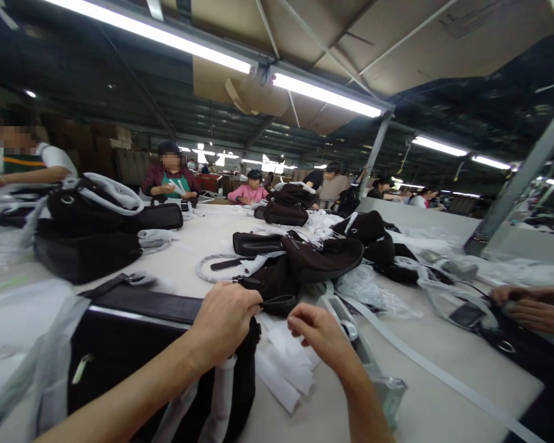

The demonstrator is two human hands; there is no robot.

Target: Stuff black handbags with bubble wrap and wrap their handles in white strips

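A black handbag (124, 335) stands in front of me, its handles (221, 394) wrapped in white material and a metal zip pull (82, 369) on its side. Over its right end, my left hand (226, 320) is closed, pinching a thin black strap (279, 301) that loops out to the right. My right hand (321, 335) hovers just right of it, fingers curled together; whatever they might hold is too small to make out. White paper strips (286, 369) lie on the table between the hands. A grey-green tape dispenser (369, 363) is partly hidden behind my right forearm.
Dark bags (323, 255) are heaped beyond my hands, and more (87, 240) sit at the left. A long white strip (420, 357) crosses the table (447, 335) at right. A co-worker's hands (530, 307) handle a black bag at the right edge. Other people sit across the table.
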